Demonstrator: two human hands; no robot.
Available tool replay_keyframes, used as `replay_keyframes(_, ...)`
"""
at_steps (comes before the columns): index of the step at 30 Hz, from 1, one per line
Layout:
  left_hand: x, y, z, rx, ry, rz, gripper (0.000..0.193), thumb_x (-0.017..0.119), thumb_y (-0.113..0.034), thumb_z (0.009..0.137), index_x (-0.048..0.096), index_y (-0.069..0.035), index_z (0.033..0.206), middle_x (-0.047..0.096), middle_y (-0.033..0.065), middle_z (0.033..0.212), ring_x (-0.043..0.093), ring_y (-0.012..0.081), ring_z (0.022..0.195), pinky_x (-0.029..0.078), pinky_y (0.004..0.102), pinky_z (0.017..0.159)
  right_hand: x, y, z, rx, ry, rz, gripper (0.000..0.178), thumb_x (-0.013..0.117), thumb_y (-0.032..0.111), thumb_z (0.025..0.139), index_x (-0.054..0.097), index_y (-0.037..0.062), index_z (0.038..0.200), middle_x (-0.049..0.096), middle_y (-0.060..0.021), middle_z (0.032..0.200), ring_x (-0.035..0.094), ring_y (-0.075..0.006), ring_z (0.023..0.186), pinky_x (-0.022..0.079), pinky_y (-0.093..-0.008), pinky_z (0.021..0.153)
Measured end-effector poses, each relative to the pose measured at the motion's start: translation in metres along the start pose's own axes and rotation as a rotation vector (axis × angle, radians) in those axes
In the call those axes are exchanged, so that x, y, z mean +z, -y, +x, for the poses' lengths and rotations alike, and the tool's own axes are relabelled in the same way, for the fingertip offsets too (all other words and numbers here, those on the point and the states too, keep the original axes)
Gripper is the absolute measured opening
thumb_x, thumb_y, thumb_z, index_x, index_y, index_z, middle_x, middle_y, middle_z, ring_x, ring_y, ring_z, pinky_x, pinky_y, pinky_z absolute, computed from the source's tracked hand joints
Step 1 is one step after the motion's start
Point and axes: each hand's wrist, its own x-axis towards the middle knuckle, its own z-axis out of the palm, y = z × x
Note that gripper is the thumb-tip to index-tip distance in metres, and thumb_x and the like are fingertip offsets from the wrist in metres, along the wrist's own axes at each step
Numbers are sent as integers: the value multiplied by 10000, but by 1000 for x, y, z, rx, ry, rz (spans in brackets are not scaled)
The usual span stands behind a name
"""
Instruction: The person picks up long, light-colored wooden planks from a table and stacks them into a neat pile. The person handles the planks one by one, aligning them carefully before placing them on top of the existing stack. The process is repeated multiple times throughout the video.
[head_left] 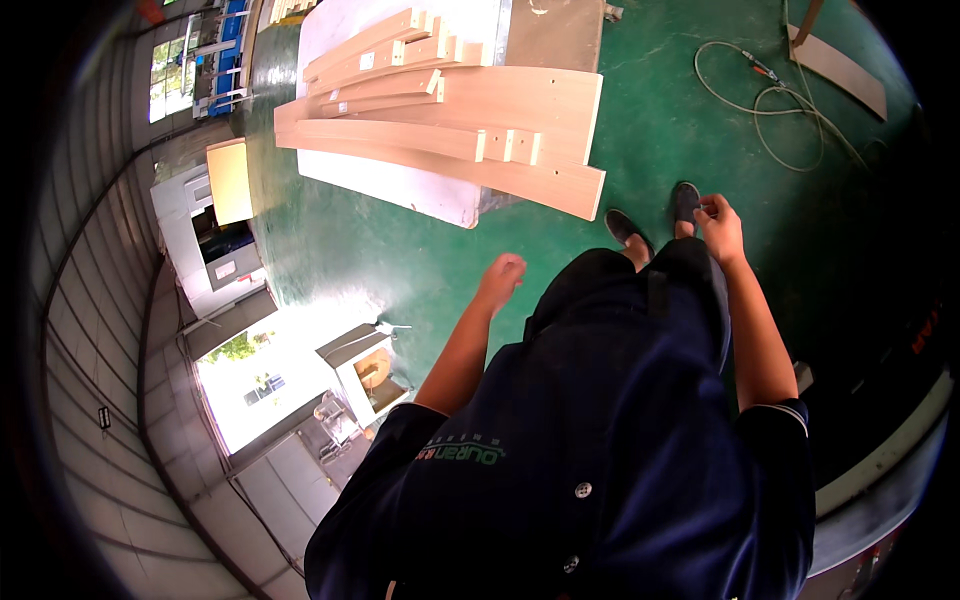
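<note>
My left hand (503,280) and right hand (720,228) hang loosely curled, seemingly empty; long boards (510,105) overhang the worktop's (390,190) near right corner (a bump could dislodge them).

Green floor (340,210) gleams, a hose (757,111) loops on it at right — and at left, daylight blazes through an opening (265,385)! Farther up, a yellow panel (230,181), then a window (170,85) — ribbed wall (95,330) curving alongside.
</note>
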Motion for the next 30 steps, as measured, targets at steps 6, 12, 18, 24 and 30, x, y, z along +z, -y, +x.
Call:
replay_keyframes(6,6,7,-9,29,-1,113,269,608,-281,934,600,-74,1105,641,48,948,621,168,845,471,300,729,17,24,22,-82,50,56,312,650,162,823,625,-3,1086,676,-127,869,659,-251,797,515,-345,757)
replay_keyframes(12,16,44,-39,-13,-103,16,307,624,-301,922,597,-48,1094,627,74,891,611,166,787,483,320,696,46,67,33,-189,115,37,312,665,181,822,633,5,1078,666,-118,855,650,-233,797,512,-340,748)
replay_keyframes(18,46,135,-72,-36,-218,-237,320,631,-305,914,586,-40,1088,622,76,912,604,165,779,482,321,707,84,61,33,-262,253,-217,332,683,249,813,646,21,1051,676,-130,881,655,-260,829,508,-362,773)
replay_keyframes(24,104,246,-120,-237,-244,-517,275,617,-267,931,595,-35,1078,634,65,943,603,168,818,493,315,760,95,-50,44,-96,381,-614,286,634,268,821,670,36,984,702,-177,966,669,-327,959,507,-405,835)
replay_keyframes(30,188,388,-181,-345,-342,-805,273,610,-267,945,607,-34,1088,640,63,973,608,157,856,513,332,763,76,-95,-36,225,437,-552,141,629,189,818,644,71,893,628,-48,735,593,-141,598,454,-303,492)
